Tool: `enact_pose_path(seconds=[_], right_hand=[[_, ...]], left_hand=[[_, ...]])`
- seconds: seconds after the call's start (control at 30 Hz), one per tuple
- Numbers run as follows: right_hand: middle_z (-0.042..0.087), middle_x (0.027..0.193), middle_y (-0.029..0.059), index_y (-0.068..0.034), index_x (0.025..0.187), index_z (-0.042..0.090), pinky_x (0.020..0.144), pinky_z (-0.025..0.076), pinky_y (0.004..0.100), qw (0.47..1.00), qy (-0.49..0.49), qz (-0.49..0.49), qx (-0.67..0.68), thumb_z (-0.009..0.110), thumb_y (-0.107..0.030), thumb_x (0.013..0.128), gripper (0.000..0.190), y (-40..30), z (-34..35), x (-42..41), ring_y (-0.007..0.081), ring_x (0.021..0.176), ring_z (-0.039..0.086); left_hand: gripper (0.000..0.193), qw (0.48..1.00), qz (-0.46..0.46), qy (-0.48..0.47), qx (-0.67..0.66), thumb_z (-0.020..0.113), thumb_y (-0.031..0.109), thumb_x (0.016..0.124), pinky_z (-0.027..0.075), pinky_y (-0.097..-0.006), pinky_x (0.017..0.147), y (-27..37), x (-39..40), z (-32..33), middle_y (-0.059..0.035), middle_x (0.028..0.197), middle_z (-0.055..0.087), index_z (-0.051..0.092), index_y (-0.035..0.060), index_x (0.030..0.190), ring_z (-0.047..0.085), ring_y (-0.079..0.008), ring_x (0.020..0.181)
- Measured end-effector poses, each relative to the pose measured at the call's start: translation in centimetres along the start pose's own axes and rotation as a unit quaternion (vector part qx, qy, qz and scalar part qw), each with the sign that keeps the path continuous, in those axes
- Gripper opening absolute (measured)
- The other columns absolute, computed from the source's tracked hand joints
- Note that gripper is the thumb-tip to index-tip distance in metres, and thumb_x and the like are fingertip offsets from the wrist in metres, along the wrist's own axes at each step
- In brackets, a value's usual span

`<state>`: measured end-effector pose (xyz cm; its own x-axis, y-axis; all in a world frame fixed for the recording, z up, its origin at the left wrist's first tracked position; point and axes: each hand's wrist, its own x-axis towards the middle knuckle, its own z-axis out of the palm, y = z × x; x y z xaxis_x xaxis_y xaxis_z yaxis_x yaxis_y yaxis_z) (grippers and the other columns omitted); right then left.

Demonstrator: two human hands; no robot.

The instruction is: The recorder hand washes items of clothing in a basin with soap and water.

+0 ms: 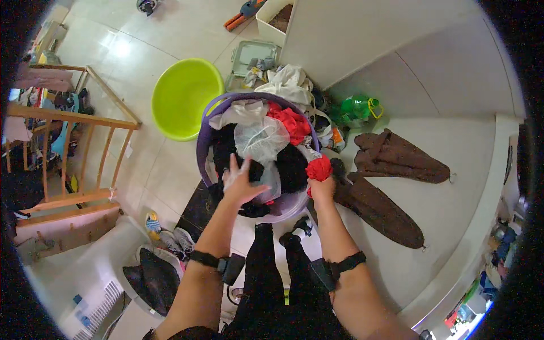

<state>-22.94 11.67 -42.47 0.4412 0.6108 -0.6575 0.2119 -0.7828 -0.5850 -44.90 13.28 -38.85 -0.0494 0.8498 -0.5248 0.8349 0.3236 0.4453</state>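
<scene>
A round purple plastic basket point(203, 157) full of clothes stands before me. On top of the pile lie a sheer white mesh piece point(263, 136), black cloth point(292, 165), a pale garment point(242, 112) and red fabric point(291, 121). My left hand point(240, 180) is over the near left of the pile, fingers spread, with nothing gripped; whether it touches the cloth I cannot tell. At the basket's right side my right hand point(321, 189) is closed around a bunched red cloth point(318, 168), which bulges above the fist.
A lime-green basin point(185, 100) sits beyond the basket to the left. White cloth point(289, 80) and a green plastic bottle point(355, 107) are at the wall. Two brown fabric pieces point(401, 157) lie on the right. A wooden crib-like frame point(80, 119) and shoes point(176, 240) are on the left.
</scene>
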Motion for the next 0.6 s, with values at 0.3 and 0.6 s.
enact_pose_path(seconds=[0.3,0.6], right_hand=[[0.058,0.090,0.0103,-0.009,0.103,0.052,0.073,0.042,0.0291,0.982,0.033,-0.044,-0.183,0.065,-0.015,0.064,0.041,-3.1,2.2,-2.8,0.0213,0.086,0.055],[0.060,0.083,0.0108,-0.007,0.096,0.056,0.070,0.043,0.0306,0.987,0.090,-0.047,-0.124,0.064,-0.018,0.062,0.036,-1.2,0.9,-1.3,0.0244,0.080,0.057]], left_hand=[[0.072,0.994,0.053,-0.068,0.064,0.068,0.024,0.057,0.029,-0.0457,0.090,1.2,4.7,10.7,-0.0209,0.130,0.014,0.033,0.0137,0.120,0.025,-0.0466,0.112],[0.038,0.979,0.067,0.140,-0.130,0.063,0.012,0.057,0.042,-0.0327,0.075,-5.0,6.1,0.5,-0.0150,0.095,0.052,0.055,0.0012,0.093,0.053,-0.0261,0.085]])
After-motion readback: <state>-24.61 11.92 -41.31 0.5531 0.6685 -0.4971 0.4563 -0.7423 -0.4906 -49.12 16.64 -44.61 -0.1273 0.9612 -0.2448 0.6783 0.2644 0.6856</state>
